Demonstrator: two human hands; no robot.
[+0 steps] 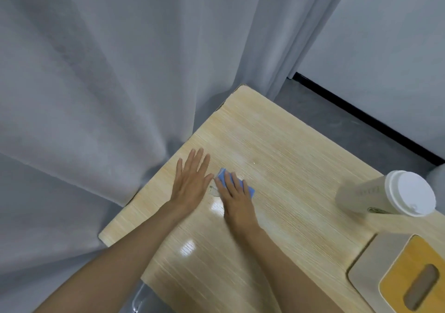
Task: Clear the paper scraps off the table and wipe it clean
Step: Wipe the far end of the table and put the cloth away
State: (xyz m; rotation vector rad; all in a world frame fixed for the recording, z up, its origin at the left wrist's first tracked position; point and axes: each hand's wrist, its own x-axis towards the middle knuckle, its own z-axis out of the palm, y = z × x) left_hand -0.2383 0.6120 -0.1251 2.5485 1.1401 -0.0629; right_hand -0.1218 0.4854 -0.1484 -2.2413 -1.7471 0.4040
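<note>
A grey curtain (108,84) hangs in broad folds behind the desk's far-left edge and touches that edge along its length. The desk (277,149) is a pale wood-grain top, set at a slant across the view, with bright glare patches on its near half. Beyond the desk's far-right edge lie a grey floor (325,110) and a white wall (397,48) with a black skirting strip along its foot.

At the desk's near-right corner sits a beige tissue box (366,262) with a yellow top and a dark slot in it. Just beyond it, by the desk's right edge, stands a pale paper cup (358,196) with a white lid (409,193). The cup and box are near each other but apart.

Both bare forearms reach in from the desk's near edge toward its left part. The left hand (191,180) lies palm down on the desk, fingers straight and slightly spread, close to the far-left edge. The right hand (234,197) is just beside it, fingers straight, pressing flat on a folded blue cloth (250,190). The cloth lies on the desk under that hand, with corners showing past the fingertips and the hand's outer edge. The left thumb tip almost meets the right index finger. A faint mark on the desk between the two hands is too blurred to name.
</note>
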